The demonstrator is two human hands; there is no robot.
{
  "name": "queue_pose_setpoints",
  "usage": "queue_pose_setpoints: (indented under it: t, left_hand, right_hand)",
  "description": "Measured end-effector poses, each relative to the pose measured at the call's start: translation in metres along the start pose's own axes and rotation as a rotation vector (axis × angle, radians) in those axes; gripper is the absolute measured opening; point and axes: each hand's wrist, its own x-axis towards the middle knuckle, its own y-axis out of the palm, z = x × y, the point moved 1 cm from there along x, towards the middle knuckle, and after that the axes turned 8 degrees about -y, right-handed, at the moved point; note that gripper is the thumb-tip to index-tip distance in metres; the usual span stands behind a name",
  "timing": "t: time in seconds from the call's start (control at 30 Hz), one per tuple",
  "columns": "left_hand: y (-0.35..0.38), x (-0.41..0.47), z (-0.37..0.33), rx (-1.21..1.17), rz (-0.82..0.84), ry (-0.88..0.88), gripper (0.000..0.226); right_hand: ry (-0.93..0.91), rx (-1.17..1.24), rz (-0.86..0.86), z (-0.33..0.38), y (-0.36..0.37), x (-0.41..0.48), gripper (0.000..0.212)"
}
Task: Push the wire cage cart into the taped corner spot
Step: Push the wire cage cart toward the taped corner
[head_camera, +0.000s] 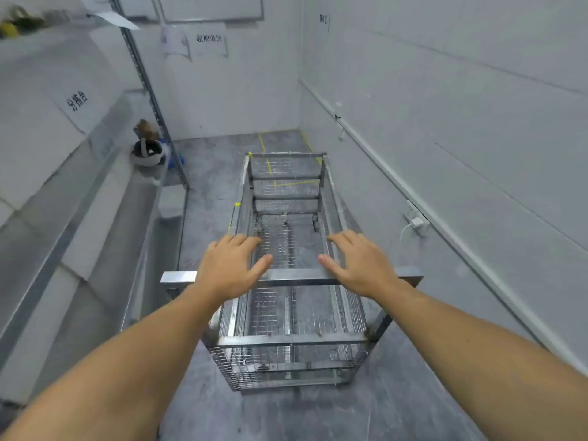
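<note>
An empty metal wire cage cart (288, 340) stands lengthwise in front of me on the grey floor, its far end toward the corner. Its flat steel handle bar (299, 276) crosses the near end. My left hand (230, 265) and my right hand (359, 265) hover over that bar with fingers spread, palms down, holding nothing. Whether the palms touch the bar I cannot tell. Yellow tape lines (262, 144) mark a rectangle on the floor in the far corner, partly seen through the cart's mesh.
A long grey shelf unit (95, 198) runs along the left, with a white bowl-like container (148, 154) at its far end and an upright post (159, 113). The right wall carries a white conduit (381, 163) and a plugged charger (416, 222).
</note>
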Motion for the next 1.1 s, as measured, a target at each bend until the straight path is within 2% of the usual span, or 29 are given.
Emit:
queue_pose_setpoints:
  t: [0.1,0.2,0.3,0.47,0.73,1.1]
  left_hand:
    - [0.017,-0.006,0.013,0.025,0.101,0.102,0.066]
    - [0.026,-0.007,0.021,0.074,0.168,0.19,0.064]
    - [0.028,-0.003,0.023,0.13,0.13,0.208,0.056]
    - [0.036,0.0,0.025,0.171,-0.007,0.227,0.057]
    - [0.043,0.029,0.029,0.134,-0.054,0.174,0.068]
    - [0.049,0.101,0.038,0.121,-0.081,0.193,0.06]
  right_hand:
    - [-0.025,-0.016,0.092,-0.003,0.018,-0.01,0.064]
    - [-0.065,-0.159,0.166,-0.004,0.031,-0.014,0.068]
    - [-0.11,-0.248,0.139,-0.007,0.038,-0.013,0.066]
    - [-0.143,-0.344,0.006,-0.012,0.046,-0.01,0.055]
    - [-0.116,-0.357,-0.014,-0.024,0.056,0.019,0.058]
    - [-0.147,-0.339,-0.047,-0.059,0.06,0.088,0.054]
